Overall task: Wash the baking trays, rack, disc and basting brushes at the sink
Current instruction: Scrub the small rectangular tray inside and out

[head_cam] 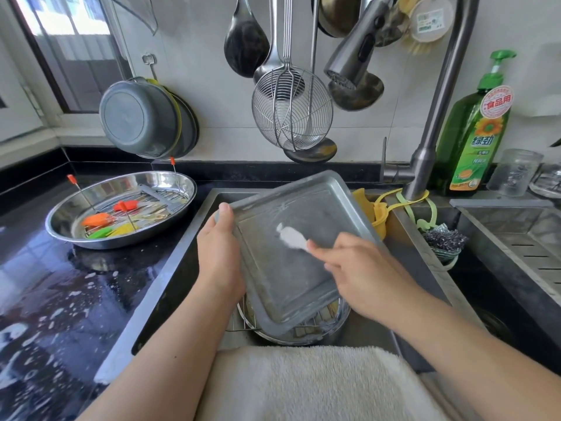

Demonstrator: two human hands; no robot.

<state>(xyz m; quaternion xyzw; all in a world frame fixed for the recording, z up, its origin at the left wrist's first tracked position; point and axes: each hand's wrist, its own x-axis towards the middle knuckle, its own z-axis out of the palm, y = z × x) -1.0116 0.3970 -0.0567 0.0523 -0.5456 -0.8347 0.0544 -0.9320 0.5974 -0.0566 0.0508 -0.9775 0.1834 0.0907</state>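
- Scrubbing a grey rectangular baking tray (291, 250) over the sink (403, 238); the tray is my landmark for everything below.
- My left hand (220, 253) grips the tray's left edge, thumb hooked over the rim, fingers hidden under it. My read: it props the tray tilted up toward me so the face is reachable and runoff drops into the basin.
- My right hand (358, 268) is over the tray's right half, fingers curled around a small white scrubbing pad (293, 237) pressed flat on the tray face. Soapy film shows around the pad.
- Tray's near corner rests on a wire rack (303, 325) and a round metal pan (306, 337) stacked beneath it in the basin; these look not yet washed.
- Left of the tray, on the wet black counter (76, 284), is a round steel dish (121, 208) holding basting brushes (100, 220) in orange, green and yellow, plus another rack part. Can't tell if they're cleaned or queued.
- Above the tray: pull-down faucet head (352, 56), no water running that I can see.
- Right of the tray: green detergent bottle (473, 132), steel scourer (443, 241) on the sink edge.
- Below the tray: white towel (303, 384) draped over the sink's front lip, probably to catch drips.
- Judgement: early to mid task, one tray being soaped, rinse pending.
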